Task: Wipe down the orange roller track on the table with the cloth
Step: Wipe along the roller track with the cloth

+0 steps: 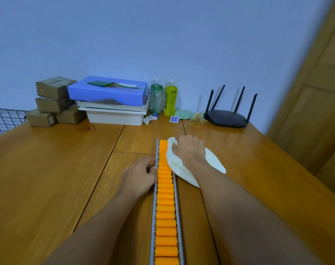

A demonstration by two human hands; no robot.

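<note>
Wooden table (48, 178): one roller track (165, 207), one cloth (177, 165)

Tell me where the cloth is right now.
In the head view, the white cloth lies under the right hand, draped over the right rail near the far end of the orange roller track.

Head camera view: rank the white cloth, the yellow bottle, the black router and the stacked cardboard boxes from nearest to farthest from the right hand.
1. white cloth, directly under the right hand, at the track's far end.
2. yellow bottle, beyond the hand, by the wall.
3. black router, far right at the back.
4. stacked cardboard boxes, far left at the back.
</note>
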